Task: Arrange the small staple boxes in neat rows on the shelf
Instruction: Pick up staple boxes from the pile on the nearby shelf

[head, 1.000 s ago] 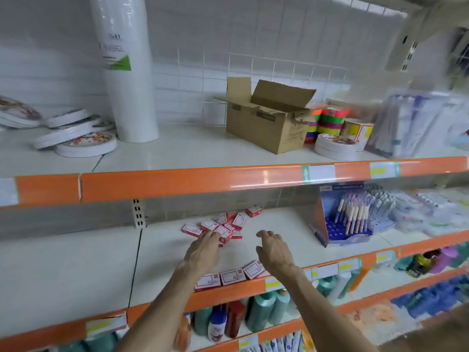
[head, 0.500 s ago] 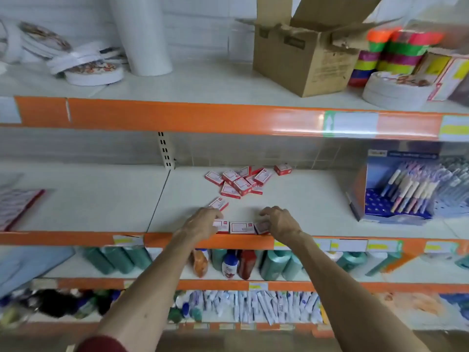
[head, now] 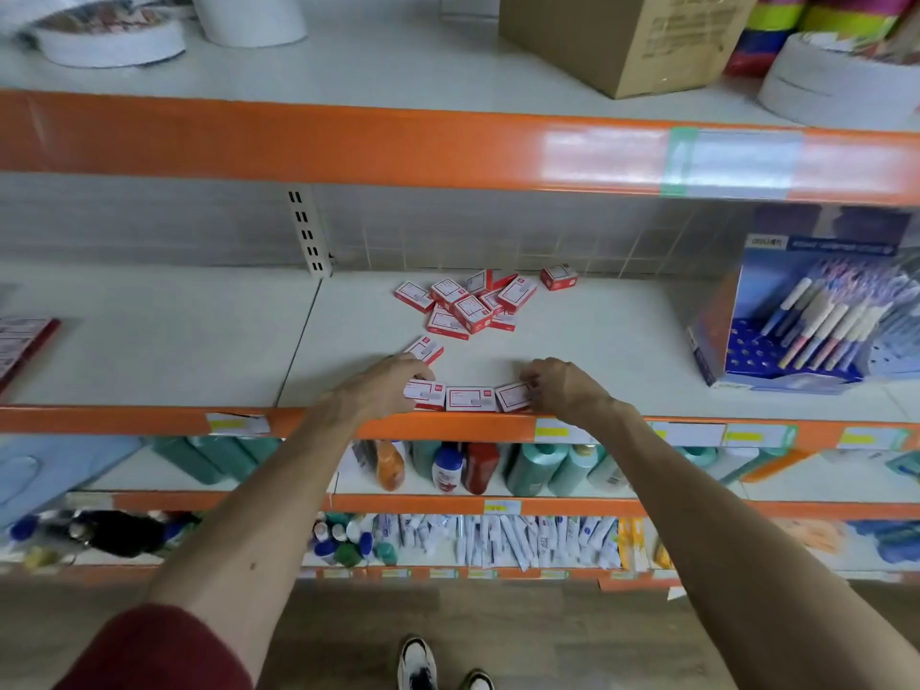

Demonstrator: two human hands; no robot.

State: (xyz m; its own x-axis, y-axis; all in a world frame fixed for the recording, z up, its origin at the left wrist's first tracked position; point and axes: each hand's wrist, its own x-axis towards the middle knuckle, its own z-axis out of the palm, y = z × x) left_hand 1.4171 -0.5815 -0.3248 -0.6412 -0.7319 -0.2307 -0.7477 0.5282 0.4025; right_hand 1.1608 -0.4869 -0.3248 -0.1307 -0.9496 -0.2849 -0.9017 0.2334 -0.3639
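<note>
Three red-and-white staple boxes lie in a row [head: 470,397] along the front edge of the white middle shelf [head: 597,351]. My left hand [head: 381,385] holds the left box of the row, fingers curled over it. At the row's other end my right hand [head: 557,385] pinches the right box. One loose box [head: 424,349] lies just behind my left hand. A jumbled pile of several more boxes [head: 470,303] sits further back, and a single box [head: 558,276] stands to its right near the tiled wall.
A blue pen display stand [head: 806,321] fills the shelf's right side. A red-edged packet [head: 20,343] lies at the far left. Above, the top shelf carries a cardboard box [head: 622,37] and tape rolls [head: 109,39]. Bottles and tubes fill the lower shelves.
Both hands came down from the pile at the back to the front row and now hold its end boxes. The camera tilted downward and moved closer.
</note>
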